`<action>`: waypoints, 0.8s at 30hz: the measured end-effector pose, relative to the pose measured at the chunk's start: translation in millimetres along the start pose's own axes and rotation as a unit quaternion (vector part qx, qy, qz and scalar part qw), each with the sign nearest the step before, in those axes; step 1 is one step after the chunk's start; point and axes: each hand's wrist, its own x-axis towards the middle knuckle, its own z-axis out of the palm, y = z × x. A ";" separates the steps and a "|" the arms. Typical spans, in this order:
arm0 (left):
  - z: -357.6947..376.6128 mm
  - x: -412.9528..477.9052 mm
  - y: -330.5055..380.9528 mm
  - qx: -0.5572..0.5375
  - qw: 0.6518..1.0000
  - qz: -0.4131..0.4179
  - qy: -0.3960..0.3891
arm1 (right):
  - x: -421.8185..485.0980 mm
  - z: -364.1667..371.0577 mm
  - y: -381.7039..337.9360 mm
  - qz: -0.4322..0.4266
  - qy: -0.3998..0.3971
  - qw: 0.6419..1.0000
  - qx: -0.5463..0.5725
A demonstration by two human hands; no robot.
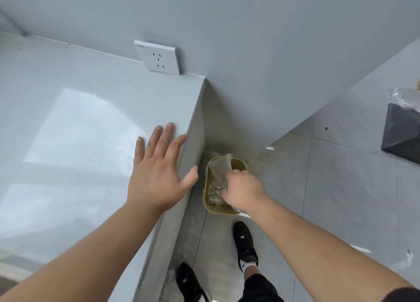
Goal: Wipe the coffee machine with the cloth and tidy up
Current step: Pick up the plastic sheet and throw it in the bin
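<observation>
My left hand [159, 167] rests flat, fingers spread, on the grey countertop [68, 124] close to its right edge. My right hand [242, 188] reaches down over a small olive-green waste bin [238, 163] on the floor and pinches a clear plastic wrapper [220, 167] that stands above the bin's opening. More crumpled clear plastic [214, 193] lies inside the bin. No coffee machine and no cloth are in view.
A white wall socket [158, 57] sits at the back of the countertop. The bin stands in a narrow gap between the counter's side and the grey wall. My black shoes [245, 242] are on the tiled floor. At far right lie a dark panel [401, 135] and a clear bag [406, 97].
</observation>
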 end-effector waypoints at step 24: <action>0.3 0.6 -0.6 -0.003 1.000 0.002 -0.001 | 67.0 91.5 6.5 0.100 -0.123 0.982 0.098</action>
